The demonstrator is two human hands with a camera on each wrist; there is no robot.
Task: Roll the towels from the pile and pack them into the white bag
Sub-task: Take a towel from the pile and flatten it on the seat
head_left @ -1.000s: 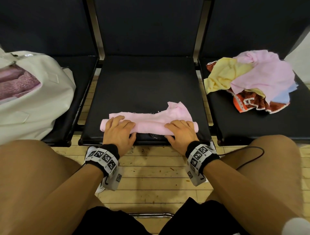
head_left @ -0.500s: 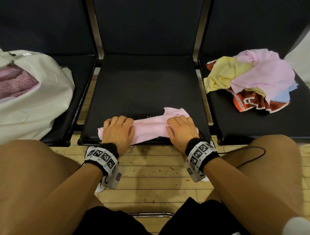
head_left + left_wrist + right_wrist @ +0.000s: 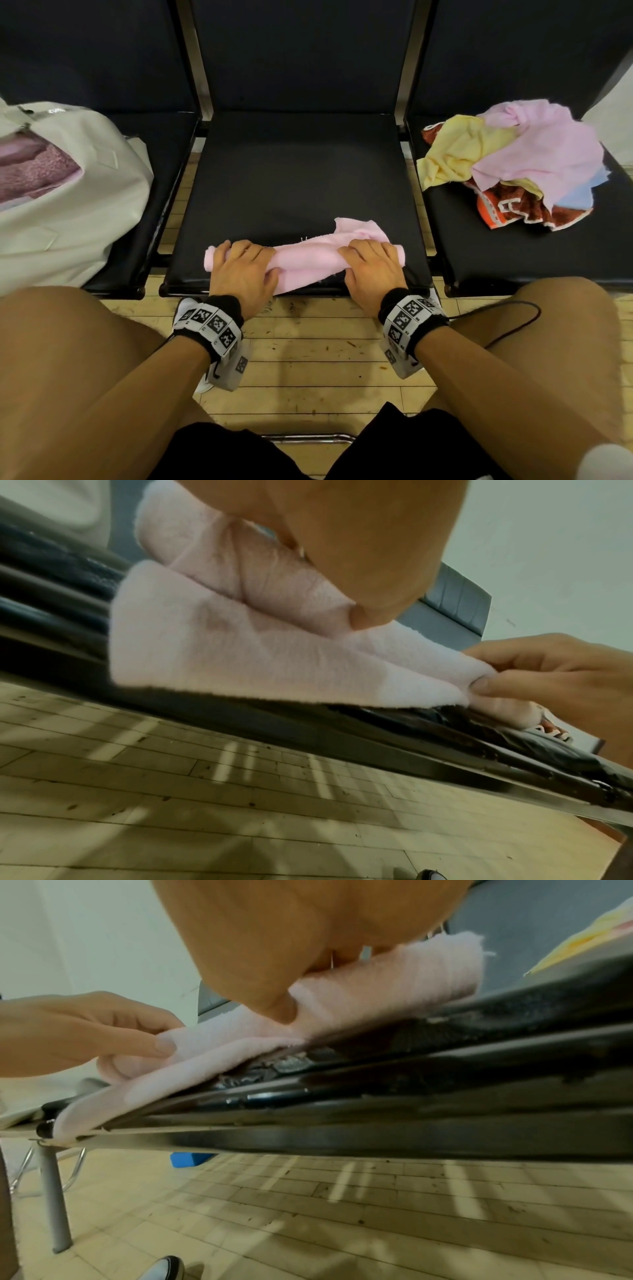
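Rolling step is in hand: a pink towel [image 3: 305, 260] is laid along the front edge of the middle black seat [image 3: 291, 178] and is being rolled under both palms. The left hand [image 3: 241, 270] is curled over the roll's left end, thumb tucked against the near side; the right hand [image 3: 371, 270] is curled over the right end likewise. A loose flap (not yet taken up) is seen beyond the right hand.

As a judgement, the next move calls for the remaining flap to be wound in evenly, then the roll to be gripped so it does not spring open and carried left to the white bag [image 3: 78, 212], where pinkish cloth is already seen inside. The pile [image 3: 513, 161] of towels is left on the right seat, so the task is judged well short of done.

From the left wrist view, a flat layer of the pink towel [image 3: 240, 653] is shown hanging past the seat edge, with the right hand [image 3: 555, 674] pinching it; this is hidden from the head camera. In the right wrist view the pink towel's [image 3: 394, 985] rolled end is shown, and the left hand's fingers [image 3: 143, 1042] pressing on cloth. Bag and pile are barely seen there.
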